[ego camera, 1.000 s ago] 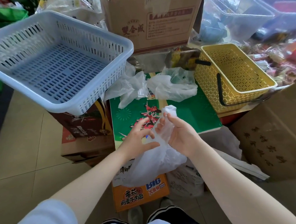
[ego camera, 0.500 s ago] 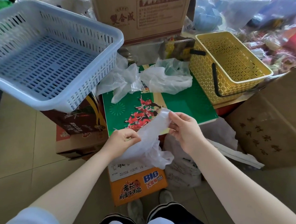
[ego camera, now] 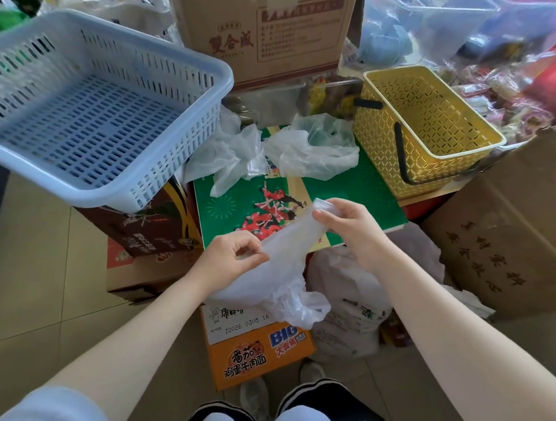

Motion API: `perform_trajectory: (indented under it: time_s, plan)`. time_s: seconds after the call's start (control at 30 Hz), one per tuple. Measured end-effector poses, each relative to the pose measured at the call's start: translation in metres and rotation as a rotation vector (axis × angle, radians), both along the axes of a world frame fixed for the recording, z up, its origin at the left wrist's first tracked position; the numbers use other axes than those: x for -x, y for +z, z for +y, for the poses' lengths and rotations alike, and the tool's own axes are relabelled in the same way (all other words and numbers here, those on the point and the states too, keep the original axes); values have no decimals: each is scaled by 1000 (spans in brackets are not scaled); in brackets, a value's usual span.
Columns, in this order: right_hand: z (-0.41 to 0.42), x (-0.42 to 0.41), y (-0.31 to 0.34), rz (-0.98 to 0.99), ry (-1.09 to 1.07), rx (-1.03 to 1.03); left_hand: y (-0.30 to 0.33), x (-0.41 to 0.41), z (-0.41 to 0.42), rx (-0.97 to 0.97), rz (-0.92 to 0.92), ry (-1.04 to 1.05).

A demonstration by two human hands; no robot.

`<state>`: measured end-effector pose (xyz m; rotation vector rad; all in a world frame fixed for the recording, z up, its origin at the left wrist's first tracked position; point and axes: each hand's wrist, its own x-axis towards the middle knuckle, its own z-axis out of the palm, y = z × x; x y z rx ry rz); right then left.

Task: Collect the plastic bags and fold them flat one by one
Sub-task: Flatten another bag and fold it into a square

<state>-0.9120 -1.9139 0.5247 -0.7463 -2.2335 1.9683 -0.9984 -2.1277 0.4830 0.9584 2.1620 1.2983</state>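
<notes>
A thin translucent white plastic bag (ego camera: 283,271) stretches between my hands over the near edge of a green box (ego camera: 360,195). My left hand (ego camera: 231,262) pinches its lower left edge. My right hand (ego camera: 349,225) grips its upper end between thumb and fingers. The bag's loose remainder hangs crumpled below my hands. Two more crumpled translucent bags lie at the far end of the green box: one on the left (ego camera: 234,154), one on the right (ego camera: 315,149).
A pale blue slotted basket (ego camera: 169,158) sits tilted on boxes at the left. A yellow lattice basket (ego camera: 428,129) with a black handle stands right of the green box. Cardboard boxes (ego camera: 269,32) stand behind and at the right. An orange noodle carton (ego camera: 259,354) is below.
The bag was bunched upright between both hands; it is now pulled out slanted between them. My left hand has closed into a pinch on its edge, and my right hand grips the top.
</notes>
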Motion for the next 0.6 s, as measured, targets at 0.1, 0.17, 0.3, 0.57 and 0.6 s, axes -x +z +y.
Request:
perform_trajectory:
  time_s: [0.1, 0.17, 0.3, 0.57, 0.6]
  plan:
    - [1, 7, 5, 70, -91, 93, 1, 0, 0, 23, -20, 55]
    - [3, 10, 7, 120, -157, 203, -1, -2, 0, 50, -48, 85]
    - [7, 14, 2, 133, -294, 422, -10, -7, -3, 105, -111, 74]
    - [6, 15, -2, 184, -356, 391, -8, -3, -2, 61, -144, 177]
    - [5, 14, 1, 188, -301, 363, -7, -2, -4, 47, -181, 161]
